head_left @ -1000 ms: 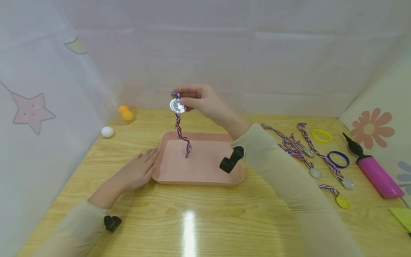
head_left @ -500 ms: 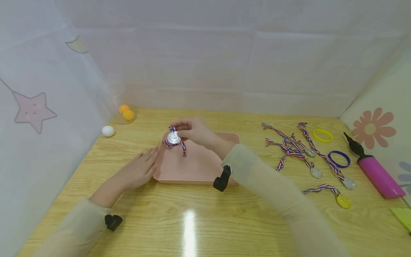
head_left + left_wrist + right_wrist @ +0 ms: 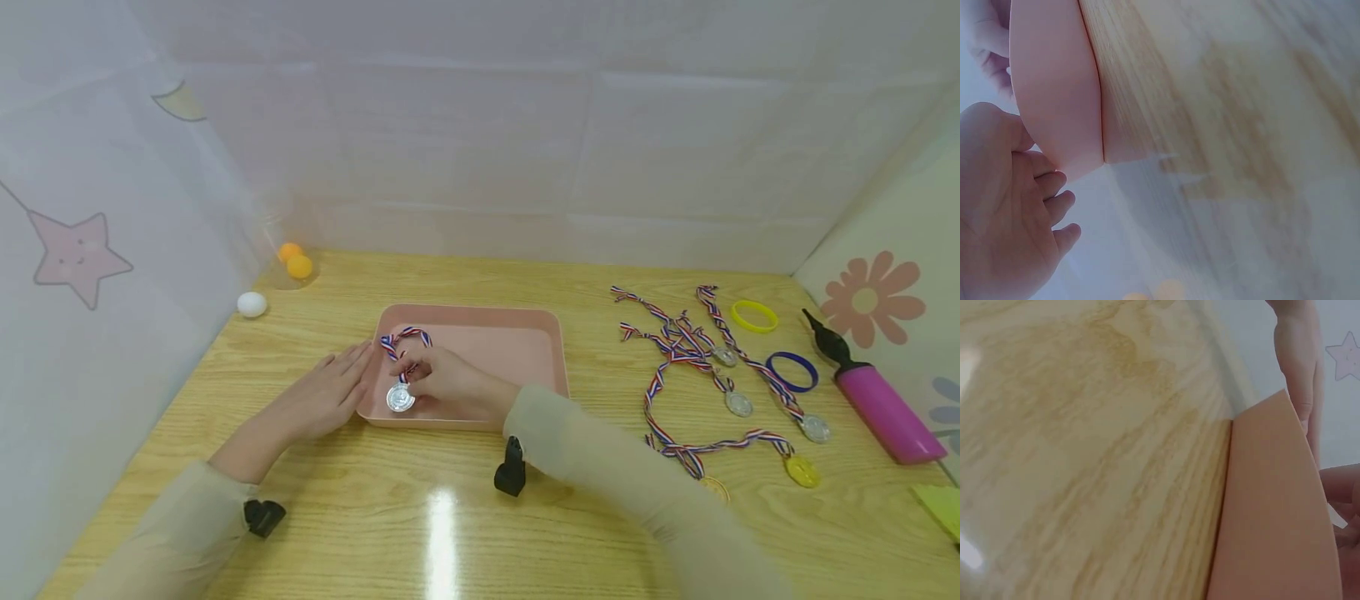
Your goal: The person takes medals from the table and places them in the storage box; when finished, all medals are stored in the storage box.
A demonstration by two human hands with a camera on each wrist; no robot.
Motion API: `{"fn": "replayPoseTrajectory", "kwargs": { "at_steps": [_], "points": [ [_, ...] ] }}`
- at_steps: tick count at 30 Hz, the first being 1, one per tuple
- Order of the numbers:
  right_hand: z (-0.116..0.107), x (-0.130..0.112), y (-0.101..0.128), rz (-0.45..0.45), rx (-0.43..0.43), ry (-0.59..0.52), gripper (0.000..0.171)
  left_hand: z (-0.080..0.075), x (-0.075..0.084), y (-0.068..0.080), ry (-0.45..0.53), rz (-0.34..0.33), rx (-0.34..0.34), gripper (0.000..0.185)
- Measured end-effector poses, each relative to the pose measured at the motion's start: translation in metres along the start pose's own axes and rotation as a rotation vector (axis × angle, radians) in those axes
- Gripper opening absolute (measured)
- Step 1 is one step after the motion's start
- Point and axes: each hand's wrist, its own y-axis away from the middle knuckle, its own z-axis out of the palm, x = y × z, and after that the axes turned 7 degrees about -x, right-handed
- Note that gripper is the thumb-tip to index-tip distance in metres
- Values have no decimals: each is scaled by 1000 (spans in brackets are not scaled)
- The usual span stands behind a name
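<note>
Right hand (image 3: 442, 382) low inside the near left corner of the pink tray (image 3: 525, 333), its fingers curled about the top of a silver medal (image 3: 400, 397) where the ribbon joins. The medal lies face up on the tray floor just below the fingertips; its red, white and blue ribbon (image 3: 401, 340) loops away from the hand toward the tray's far side.

Left hand (image 3: 324, 398) flat on the wooden table (image 3: 450, 517), fingers straight and together, holding nothing — their tips touch the tray's left outer wall, as the left wrist view (image 3: 1004, 212) also shows against the pink rim (image 3: 1054, 94).

To the right of the right forearm, well apart from the tray, lie several more medals on tangled ribbons (image 3: 690, 350), among them a gold medal (image 3: 801, 472) nearest the sleeve. Beyond these — a yellow ring (image 3: 752, 316), a blue ring (image 3: 790, 372) and a pink hand pump (image 3: 877, 408) with a black nozzle.

Far beyond the left hand, by the wall, rest a white ball (image 3: 251, 304) and two orange balls (image 3: 294, 260).
</note>
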Motion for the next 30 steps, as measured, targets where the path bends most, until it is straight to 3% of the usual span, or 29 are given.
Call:
{"fn": "replayPoseTrajectory", "kwargs": {
  "at_steps": [3, 9, 14, 18, 25, 30],
  "points": [
    [9, 4, -3, 20, 14, -9, 25, 0, 0, 0, 2, -4, -5, 52],
    [18, 7, -10, 4, 71, 191, 15, -1, 1, 1, -1, 8, 18, 52],
    [21, 10, -17, 32, 98, 245, 10, 1, -1, 0, -8, 11, 15, 52],
    [22, 9, -19, 46, 88, 211, 12, 2, -2, 0, -7, 15, 13, 52],
    [20, 5, -20, 42, 77, 212, 29, 2, -2, 0, -3, 20, 14, 51],
    [19, 4, -19, 56, 72, 134, 35, 1, -1, 0, 3, 14, 5, 51]
  ]
}}
